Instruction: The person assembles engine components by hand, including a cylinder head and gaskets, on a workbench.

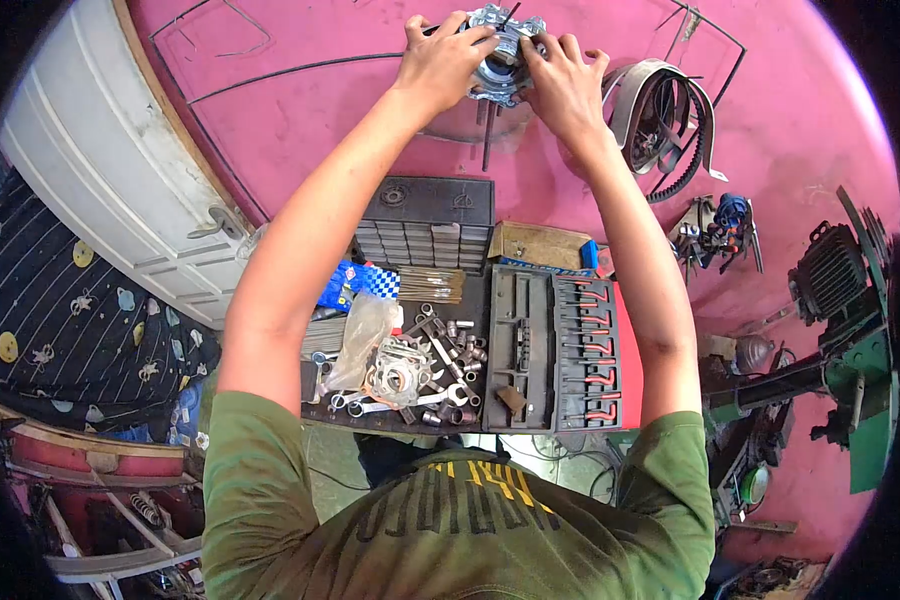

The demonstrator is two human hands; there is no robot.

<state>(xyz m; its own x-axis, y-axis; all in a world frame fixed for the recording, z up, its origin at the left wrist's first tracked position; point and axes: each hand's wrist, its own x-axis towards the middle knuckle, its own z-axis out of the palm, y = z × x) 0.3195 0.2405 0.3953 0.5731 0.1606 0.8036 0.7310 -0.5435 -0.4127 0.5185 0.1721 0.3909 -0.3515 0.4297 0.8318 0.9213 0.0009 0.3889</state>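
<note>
Both my arms reach up to the pink wall. A bundle of silver, ring-shaped metal gaskets hangs there around a thin dark rod. My left hand grips the bundle's left edge, its fingers curled over the front. On the right edge, my right hand closes on the same bundle with thumb and fingers. Part of the gaskets is hidden behind my fingers. Below, on the bench, lies another pile of gaskets beside a clear plastic bag.
Wrenches and sockets crowd the bench. An open tool case lies at its right, with a drawer cabinet behind. Belts hang on the wall to the right. A white door stands at left.
</note>
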